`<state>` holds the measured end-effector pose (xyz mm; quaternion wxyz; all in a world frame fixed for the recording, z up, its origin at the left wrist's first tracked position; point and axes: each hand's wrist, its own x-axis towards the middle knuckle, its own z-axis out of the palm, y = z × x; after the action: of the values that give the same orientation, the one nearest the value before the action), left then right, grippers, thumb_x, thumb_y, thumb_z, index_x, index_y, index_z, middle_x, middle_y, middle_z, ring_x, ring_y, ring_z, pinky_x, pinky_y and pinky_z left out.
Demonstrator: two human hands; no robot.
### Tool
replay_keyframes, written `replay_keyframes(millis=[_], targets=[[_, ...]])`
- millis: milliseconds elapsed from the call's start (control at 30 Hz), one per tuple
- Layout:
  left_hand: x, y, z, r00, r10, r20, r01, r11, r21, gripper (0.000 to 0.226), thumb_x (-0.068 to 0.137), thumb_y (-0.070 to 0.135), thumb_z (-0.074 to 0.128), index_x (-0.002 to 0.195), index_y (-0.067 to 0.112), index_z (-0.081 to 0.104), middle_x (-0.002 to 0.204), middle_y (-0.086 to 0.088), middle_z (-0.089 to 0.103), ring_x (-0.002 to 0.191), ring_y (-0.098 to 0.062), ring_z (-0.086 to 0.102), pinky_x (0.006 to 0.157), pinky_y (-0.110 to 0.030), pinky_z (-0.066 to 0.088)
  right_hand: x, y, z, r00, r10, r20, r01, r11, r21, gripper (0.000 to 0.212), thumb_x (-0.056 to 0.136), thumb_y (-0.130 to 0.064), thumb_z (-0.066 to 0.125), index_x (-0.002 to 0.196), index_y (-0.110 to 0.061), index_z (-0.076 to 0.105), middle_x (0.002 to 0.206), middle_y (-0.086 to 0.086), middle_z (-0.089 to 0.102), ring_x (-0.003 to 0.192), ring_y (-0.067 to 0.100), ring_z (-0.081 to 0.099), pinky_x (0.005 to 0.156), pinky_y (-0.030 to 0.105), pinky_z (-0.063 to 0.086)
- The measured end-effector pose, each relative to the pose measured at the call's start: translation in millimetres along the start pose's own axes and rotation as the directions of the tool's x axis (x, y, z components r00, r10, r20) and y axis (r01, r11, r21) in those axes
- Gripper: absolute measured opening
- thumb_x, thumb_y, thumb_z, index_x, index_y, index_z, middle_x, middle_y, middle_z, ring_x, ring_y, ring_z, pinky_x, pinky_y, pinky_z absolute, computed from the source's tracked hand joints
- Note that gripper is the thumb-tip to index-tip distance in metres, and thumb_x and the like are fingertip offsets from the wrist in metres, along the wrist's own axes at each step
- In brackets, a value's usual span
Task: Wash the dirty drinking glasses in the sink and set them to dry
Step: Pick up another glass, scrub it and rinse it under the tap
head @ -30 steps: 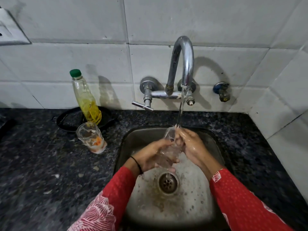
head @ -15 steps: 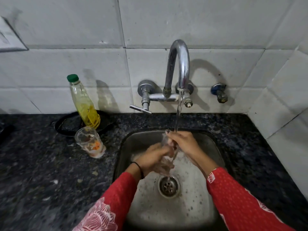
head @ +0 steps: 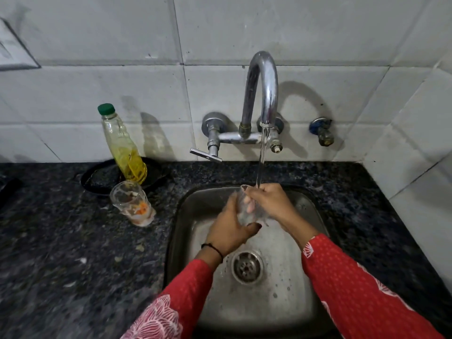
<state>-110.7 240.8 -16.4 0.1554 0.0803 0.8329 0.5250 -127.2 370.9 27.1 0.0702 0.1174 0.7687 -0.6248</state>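
A clear drinking glass is held over the steel sink, under running water from the chrome tap. My left hand wraps around the glass's lower part. My right hand grips its rim, with fingers reaching inside. The stream lands at the glass's mouth. A second, dirty glass with orange residue stands on the dark counter to the left of the sink.
A bottle of yellow liquid with a green cap stands on a black round dish by the wall. The tap lever sticks out to the left. A blue valve sits on the tiled wall. The drain lies below my hands.
Both hands with the glass have shifted a little toward the back of the sink, nearer the tap. The right hand's fingers moved further into the glass. Water keeps running.
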Motion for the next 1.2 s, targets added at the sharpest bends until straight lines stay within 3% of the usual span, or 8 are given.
replay_keyframes(millis=[100, 200, 367, 433, 567, 700, 1000, 1200], targets=[[-1.0, 7.8, -11.1, 0.985, -0.060, 0.162, 0.116, 0.923, -0.367, 0.056, 0.081, 0.027, 0.071, 0.130, 0.021, 0.045, 0.115, -0.008, 0.064, 0.079, -0.013, 0.068, 0.073, -0.043, 0.058, 3.0, 2.1, -3.9, 1.000, -0.011, 0.010, 0.009, 0.989, 0.148, 0.030, 0.089, -0.015, 0.062, 0.060, -0.010, 0.068, 0.049, 0.002, 0.064, 0.046, 0.011, 0.059, 0.057, 0.024, 0.050], [-2.9, 9.4, -26.6, 0.847, -0.093, 0.523, 0.452, 0.642, -0.619, 0.053, 0.081, 0.034, 0.064, 0.129, 0.016, 0.052, 0.111, -0.014, 0.064, 0.080, -0.026, 0.069, 0.068, -0.047, 0.058, -1.9, 3.6, -8.5, 0.998, -0.023, 0.061, 0.002, 0.945, 0.329, 0.026, 0.089, -0.014, 0.062, 0.065, -0.006, 0.069, 0.053, 0.005, 0.063, 0.048, 0.013, 0.057, 0.051, 0.021, 0.048], [-1.7, 9.6, -5.8, 0.996, 0.006, 0.088, 0.001, 0.997, -0.077, 0.069, 0.074, 0.024, 0.077, 0.129, 0.026, 0.035, 0.105, 0.002, 0.063, 0.078, -0.020, 0.070, 0.064, -0.033, 0.060, -0.9, -4.0, -7.7, 0.993, -0.020, 0.115, 0.027, 0.998, -0.061, 0.027, 0.088, -0.014, 0.063, 0.063, -0.006, 0.068, 0.052, 0.008, 0.065, 0.050, 0.014, 0.061, 0.059, 0.024, 0.051], [1.4, 5.3, -10.3, 0.985, 0.029, 0.172, 0.008, 0.977, -0.212, 0.079, 0.072, 0.025, 0.079, 0.137, 0.021, 0.036, 0.114, 0.002, 0.063, 0.090, -0.018, 0.069, 0.073, -0.029, 0.058, -2.5, -2.9, -13.9, 0.987, -0.001, 0.163, -0.009, 0.998, 0.061, 0.022, 0.087, -0.015, 0.063, 0.069, -0.006, 0.071, 0.057, 0.010, 0.066, 0.056, 0.017, 0.063, 0.064, 0.027, 0.053], [-3.5, 9.1, -30.9, 0.836, 0.000, 0.548, 0.420, 0.642, -0.642, 0.046, 0.087, 0.026, 0.061, 0.130, 0.015, 0.052, 0.111, -0.013, 0.066, 0.080, -0.028, 0.068, 0.063, -0.039, 0.059, -10.0, 2.9, -22.7, 0.959, -0.014, 0.284, -0.110, 0.903, 0.415, 0.014, 0.082, -0.018, 0.065, 0.076, -0.007, 0.070, 0.062, 0.005, 0.064, 0.054, 0.011, 0.059, 0.058, 0.026, 0.043], [1.8, 1.4, -14.2, 0.962, 0.023, 0.271, 0.068, 0.945, -0.321, 0.061, 0.076, 0.015, 0.074, 0.128, 0.023, 0.044, 0.114, -0.002, 0.062, 0.087, -0.013, 0.066, 0.067, -0.029, 0.057, -3.4, 2.4, -11.5, 0.989, -0.037, 0.146, 0.042, 0.999, -0.032, 0.024, 0.088, -0.015, 0.063, 0.068, -0.004, 0.070, 0.055, 0.006, 0.066, 0.053, 0.011, 0.062, 0.063, 0.026, 0.050], [-3.9, -18.5, -10.5, 0.935, 0.026, 0.353, 0.201, 0.781, -0.592, 0.051, 0.072, -0.001, 0.070, 0.119, 0.006, 0.051, 0.074, 0.001, 0.055, 0.059, -0.008, 0.052, 0.054, -0.026, 0.044, -14.5, 3.1, -12.4, 0.939, -0.302, 0.163, 0.341, 0.866, -0.366, 0.002, 0.078, -0.016, 0.075, 0.076, -0.016, 0.075, 0.085, -0.001, 0.059, 0.073, 0.002, 0.054, 0.067, 0.010, 0.039], [-6.6, -12.6, -3.3, 0.955, 0.099, 0.281, 0.101, 0.780, -0.617, 0.058, 0.071, -0.007, 0.071, 0.122, 0.014, 0.055, 0.097, -0.004, 0.062, 0.083, -0.013, 0.057, 0.069, -0.031, 0.049, -20.4, 9.0, -12.9, 0.964, -0.265, 0.016, 0.260, 0.930, -0.261, 0.040, 0.065, -0.023, 0.084, 0.096, -0.026, 0.060, 0.098, -0.004, 0.066, 0.090, 0.012, 0.065, 0.079, 0.026, 0.054]])
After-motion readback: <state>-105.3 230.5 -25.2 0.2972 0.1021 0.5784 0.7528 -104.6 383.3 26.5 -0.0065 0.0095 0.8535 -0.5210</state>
